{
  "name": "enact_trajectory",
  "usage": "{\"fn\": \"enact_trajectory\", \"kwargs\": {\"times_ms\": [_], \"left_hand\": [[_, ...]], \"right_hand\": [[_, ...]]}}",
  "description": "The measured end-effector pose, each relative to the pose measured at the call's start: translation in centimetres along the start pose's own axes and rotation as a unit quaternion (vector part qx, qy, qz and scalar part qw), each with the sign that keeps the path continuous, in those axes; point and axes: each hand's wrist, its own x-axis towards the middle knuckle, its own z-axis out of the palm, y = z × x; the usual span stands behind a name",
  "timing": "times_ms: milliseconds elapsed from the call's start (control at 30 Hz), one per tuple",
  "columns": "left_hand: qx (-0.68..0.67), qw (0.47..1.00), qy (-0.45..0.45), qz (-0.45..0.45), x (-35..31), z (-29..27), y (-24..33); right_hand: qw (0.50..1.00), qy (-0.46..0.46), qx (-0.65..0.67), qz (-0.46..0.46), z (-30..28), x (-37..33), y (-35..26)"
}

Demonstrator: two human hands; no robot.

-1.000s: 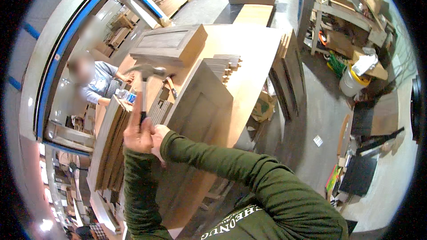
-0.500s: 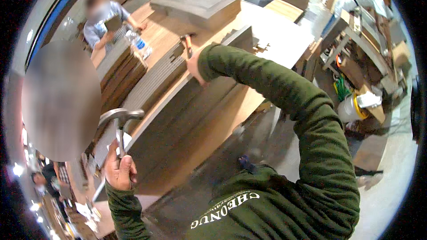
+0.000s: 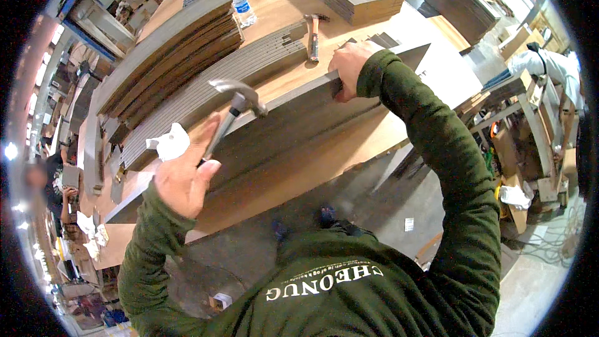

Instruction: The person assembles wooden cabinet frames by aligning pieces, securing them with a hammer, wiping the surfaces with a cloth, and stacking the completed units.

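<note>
Two hands engaged: left hand (image 3: pixel 182 178) clenched around hammer (image 3: pixel 234 109) handle, head raised above long panel (image 3: pixel 299 118). Right hand (image 3: pixel 349 68) gripped panel's upper edge, farther along its length toward right.

— Where does the hammer (image 3: pixel 236 107) sit?

— In the left hand (image 3: pixel 182 178), its head over the long panel (image 3: pixel 293 126) standing on edge along the workbench (image 3: pixel 349 143). The right hand (image 3: pixel 347 65) grips that panel's top edge, further right.

— And behind it?

— Stacked boards (image 3: pixel 181 56) lie on the bench to the left, a second hammer (image 3: pixel 314 34) to their right, a water bottle (image 3: pixel 241 4) further back.
</note>
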Motion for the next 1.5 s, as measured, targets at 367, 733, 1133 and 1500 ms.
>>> {"fn": "enact_trajectory", "kwargs": {"times_ms": [367, 733, 1133, 1500], "left_hand": [[0.055, 0.996, 0.003, 0.073, 2.3, 0.9, 0.1], [-0.01, 0.996, 0.04, 0.077, 4.5, 3.8, 1.4], [-0.262, 0.773, 0.569, -0.105, -11.6, -2.2, -5.7], [0.04, 0.754, 0.564, -0.335, -34.1, 8.5, -29.9]], "right_hand": [[0.994, -0.094, -0.053, 0.002, -0.9, -0.4, 0.3], [1.0, 0.001, 0.013, 0.026, 0.8, -1.0, 2.0], [0.997, -0.021, -0.024, 0.067, 0.7, -0.7, 0.9], [0.991, -0.115, 0.048, 0.054, -1.5, 1.2, -1.7]]}}
